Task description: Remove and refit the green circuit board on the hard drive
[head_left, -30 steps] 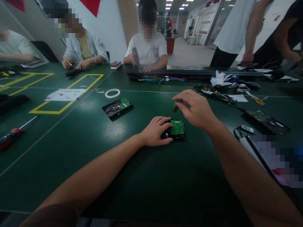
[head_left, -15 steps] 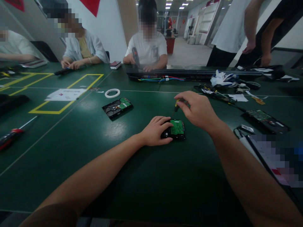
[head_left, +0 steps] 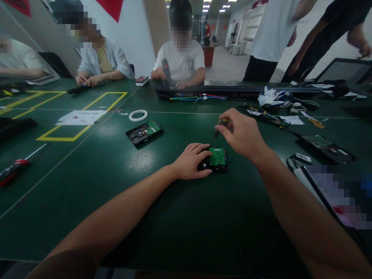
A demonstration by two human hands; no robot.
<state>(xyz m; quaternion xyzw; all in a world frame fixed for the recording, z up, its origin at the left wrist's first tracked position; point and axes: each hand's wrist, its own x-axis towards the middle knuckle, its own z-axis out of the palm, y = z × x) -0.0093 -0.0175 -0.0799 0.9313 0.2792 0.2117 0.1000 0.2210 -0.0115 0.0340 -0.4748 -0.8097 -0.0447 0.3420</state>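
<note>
A hard drive with a green circuit board (head_left: 217, 156) lies flat on the green table (head_left: 186, 217). My left hand (head_left: 192, 161) rests on the drive's left part, fingers wrapped over it and thumb along its near edge. Above the drive's far edge, my right hand (head_left: 240, 133) pinches a small dark and yellow screwdriver (head_left: 222, 127), its lower end pointing down towards the board. The tip is too faint to tell whether it touches. A second hard drive (head_left: 144, 133) lies to the left, beyond my left hand.
Tape roll (head_left: 138, 115) and paper (head_left: 80, 117) lie at the left, with a red-black screwdriver (head_left: 13, 170) nearer. Another drive (head_left: 325, 149), cables and white gloves (head_left: 271, 97) are at the right. A person (head_left: 180, 58) sits opposite, behind a long black bar (head_left: 238, 90).
My right fingers have shifted slightly around the small screwdriver. My left hand and the drive have stayed in place. The standing people at the back right have moved.
</note>
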